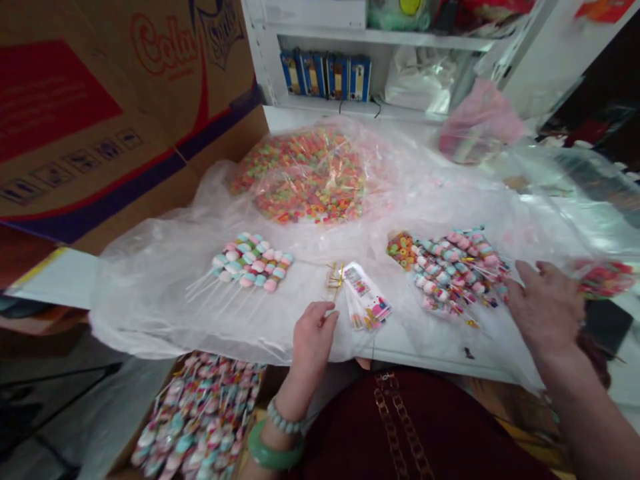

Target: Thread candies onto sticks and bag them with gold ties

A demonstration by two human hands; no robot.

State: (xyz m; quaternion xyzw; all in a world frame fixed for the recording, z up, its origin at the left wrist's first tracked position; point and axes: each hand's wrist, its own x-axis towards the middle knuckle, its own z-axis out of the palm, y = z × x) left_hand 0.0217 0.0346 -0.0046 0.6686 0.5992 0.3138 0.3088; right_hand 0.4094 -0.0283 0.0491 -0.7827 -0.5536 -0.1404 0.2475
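My left hand (311, 337) rests near the table's front edge, fingers curled, its fingertips touching a stack of printed label cards (367, 305) beside some gold twist ties (334, 275). My right hand (545, 307) lies flat with fingers stretched out over the edge of a pile of wrapped marshmallow skewers (453, 270). A row of bare pastel marshmallow skewers (247, 267) lies to the left on a clear plastic sheet (150, 280).
Bags of colourful ring candy (310, 177) sit at the back of the table. A large cardboard box (100, 100) stands at the left. A carton of wrapped skewers (200, 417) sits below the table edge. White shelves (350, 67) stand behind.
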